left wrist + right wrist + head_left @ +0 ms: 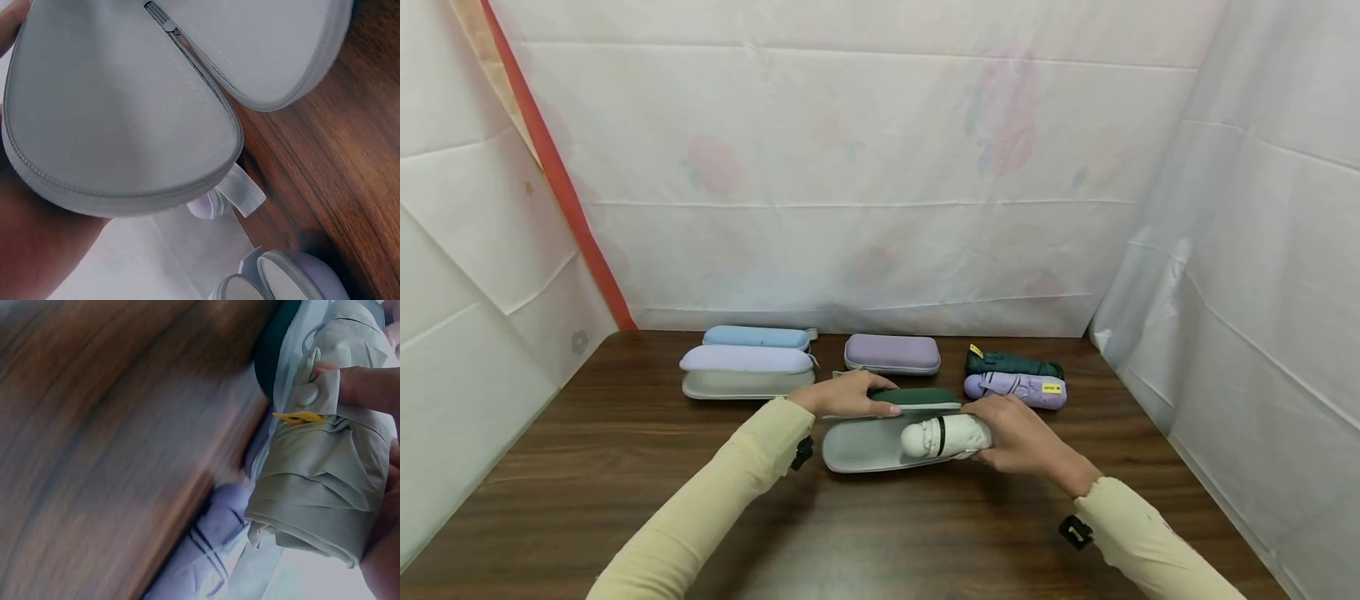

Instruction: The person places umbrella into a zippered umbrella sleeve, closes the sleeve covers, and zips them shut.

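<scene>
Brown table [880, 533]: three cases [892, 353], two umbrellas [1027, 390]; perhaps green case [921, 397] too.

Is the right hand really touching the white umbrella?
Touching. The right wrist view shows the right hand gripping the white umbrella, a fingertip against its cloth.

Two-handed grip, inward reach

The cream-sleeved left arm [700, 496] is stretched forward and inward, its bare left hand [848, 395] held back upward in a pinching grip; the cream-sleeved right arm [1138, 533] is angled inward, its right wrist [1077, 477] left uncovered, its bare right hand [1015, 432] curled in a grip
</scene>
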Available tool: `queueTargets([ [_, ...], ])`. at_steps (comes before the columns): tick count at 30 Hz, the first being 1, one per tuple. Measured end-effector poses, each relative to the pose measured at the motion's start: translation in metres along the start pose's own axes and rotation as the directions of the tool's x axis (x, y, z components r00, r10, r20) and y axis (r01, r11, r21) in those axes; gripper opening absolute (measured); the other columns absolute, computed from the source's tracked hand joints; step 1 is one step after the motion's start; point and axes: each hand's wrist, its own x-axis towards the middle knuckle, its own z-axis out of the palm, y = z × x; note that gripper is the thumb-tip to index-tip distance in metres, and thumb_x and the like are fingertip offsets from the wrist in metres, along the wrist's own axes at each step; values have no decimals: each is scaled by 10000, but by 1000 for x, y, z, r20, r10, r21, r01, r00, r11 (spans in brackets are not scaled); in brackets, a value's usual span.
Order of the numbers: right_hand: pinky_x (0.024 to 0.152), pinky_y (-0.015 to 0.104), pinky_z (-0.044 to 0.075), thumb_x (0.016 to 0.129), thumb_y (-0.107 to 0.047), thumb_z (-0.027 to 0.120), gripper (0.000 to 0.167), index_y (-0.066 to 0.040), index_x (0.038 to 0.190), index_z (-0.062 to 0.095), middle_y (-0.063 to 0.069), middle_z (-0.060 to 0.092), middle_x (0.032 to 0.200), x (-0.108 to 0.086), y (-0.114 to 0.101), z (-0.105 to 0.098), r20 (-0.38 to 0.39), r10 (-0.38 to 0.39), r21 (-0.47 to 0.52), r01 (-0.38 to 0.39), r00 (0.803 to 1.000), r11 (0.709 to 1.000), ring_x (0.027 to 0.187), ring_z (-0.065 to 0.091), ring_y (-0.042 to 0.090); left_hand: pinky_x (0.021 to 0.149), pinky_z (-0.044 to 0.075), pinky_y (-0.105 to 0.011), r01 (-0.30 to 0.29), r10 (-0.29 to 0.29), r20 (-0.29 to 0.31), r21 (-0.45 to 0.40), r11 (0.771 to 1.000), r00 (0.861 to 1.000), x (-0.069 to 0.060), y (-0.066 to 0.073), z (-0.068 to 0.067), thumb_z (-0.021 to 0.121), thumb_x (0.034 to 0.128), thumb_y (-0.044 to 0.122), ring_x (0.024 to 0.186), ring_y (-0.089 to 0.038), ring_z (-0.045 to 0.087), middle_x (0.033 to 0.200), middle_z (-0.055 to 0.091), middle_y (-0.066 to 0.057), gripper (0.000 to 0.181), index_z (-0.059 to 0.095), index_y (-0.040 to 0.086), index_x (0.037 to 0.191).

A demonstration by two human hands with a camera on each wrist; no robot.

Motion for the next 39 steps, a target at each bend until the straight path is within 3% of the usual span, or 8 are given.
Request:
queueTargets([
  [9,795,365,462,620,-235,867,491,-126,1057,669,-47,652,984,7,-17,12,-15,16,-41,-17,1000,999,889,576,107,976,402,-402,-13,13,-7,19,1000,1000,2,2,0,558,925,452,1213,-209,497,1333,534,-76,587,505,80,1376],
  [19,858,405,453,732,-218,800,511,-44,1176,616,52,647,1077,21,-38,28,-10,-38,-131,36,999,991,1010,589,212,921,434,-359,10,-10,-2,-61,998,1000,3,5,1,575,921,463,1096,-139,546,1275,565,-43,588,514,91,1372],
  [24,866,418,465,760,-228,790,514,-50,1205,604,52,640,1111,28,-46,34,13,-61,-160,63,998,985,1036,593,215,923,431,-348,-25,25,7,-58,998,1000,4,10,2,575,927,444,1100,-131,544,1278,568,-38,569,519,87,1366],
  [30,747,384,515,773,-270,793,470,-53,1149,611,49,657,1023,33,-50,40,36,-57,-138,62,998,989,900,626,183,925,436,-341,-59,60,27,-44,997,998,7,13,4,582,926,438,1115,-134,553,1274,579,-29,561,524,92,1363],
  [39,855,399,488,789,-249,779,536,-36,1237,577,86,637,1134,35,-52,51,60,-11,-86,16,998,996,1016,607,219,918,442,-339,-73,75,35,-49,996,997,9,12,7,585,932,411,1113,-143,557,1258,587,-32,547,526,69,1355],
])
